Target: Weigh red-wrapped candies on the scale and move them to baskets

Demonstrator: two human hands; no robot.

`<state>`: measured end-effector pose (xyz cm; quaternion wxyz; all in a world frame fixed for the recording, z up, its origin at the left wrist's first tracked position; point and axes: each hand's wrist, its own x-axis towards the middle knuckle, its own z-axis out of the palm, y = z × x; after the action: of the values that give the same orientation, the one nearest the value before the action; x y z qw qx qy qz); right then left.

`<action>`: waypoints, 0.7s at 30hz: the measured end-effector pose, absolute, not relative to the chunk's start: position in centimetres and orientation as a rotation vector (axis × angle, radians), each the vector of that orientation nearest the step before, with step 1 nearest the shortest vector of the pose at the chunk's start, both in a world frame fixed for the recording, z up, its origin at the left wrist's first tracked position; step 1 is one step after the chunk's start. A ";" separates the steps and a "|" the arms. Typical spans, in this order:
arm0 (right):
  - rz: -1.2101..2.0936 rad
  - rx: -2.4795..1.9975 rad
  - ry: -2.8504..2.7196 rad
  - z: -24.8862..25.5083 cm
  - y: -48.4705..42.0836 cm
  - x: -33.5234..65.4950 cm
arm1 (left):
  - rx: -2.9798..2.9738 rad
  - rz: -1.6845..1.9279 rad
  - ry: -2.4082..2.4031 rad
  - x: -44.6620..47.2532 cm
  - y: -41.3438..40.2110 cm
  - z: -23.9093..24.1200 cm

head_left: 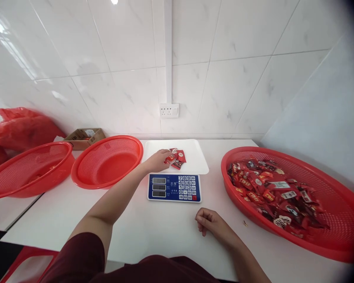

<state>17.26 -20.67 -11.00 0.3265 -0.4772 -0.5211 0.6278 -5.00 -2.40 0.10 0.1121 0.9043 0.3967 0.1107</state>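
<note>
My left hand [158, 160] reaches over the white pan of a digital scale [194, 163] and its fingers close on a small pile of red snack packets [177, 157] lying there. The scale's blue keypad panel [174, 187] faces me. My right hand [210, 222] rests on the white table in a loose fist, with nothing visible in it, just left of a wide red basket [336, 239] heaped with red and dark packets [271, 190].
Two empty red mesh baskets [107, 161] [26, 169] stand at the left. Behind them are a cardboard box [84, 137] and a red plastic bag [17, 129]. A wall socket [169, 110] sits on the tiled wall. A tiny scrap [245, 224] lies by the full basket.
</note>
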 end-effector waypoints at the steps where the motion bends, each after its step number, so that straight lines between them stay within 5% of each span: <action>1: 1.635 -1.250 -1.373 -11.0 -20.7 17.2 | 2.663 0.294 1.171 -4.8 -2.1 0.1; 21: 1.587 -1.172 -1.365 -12.0 -20.6 17.1 | 2.652 0.052 1.566 -4.3 -2.7 0.7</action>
<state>17.08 -20.61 -11.97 0.3628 -0.4553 -0.5302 0.6164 -4.29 -2.73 0.68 0.0305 0.8606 0.5081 0.0169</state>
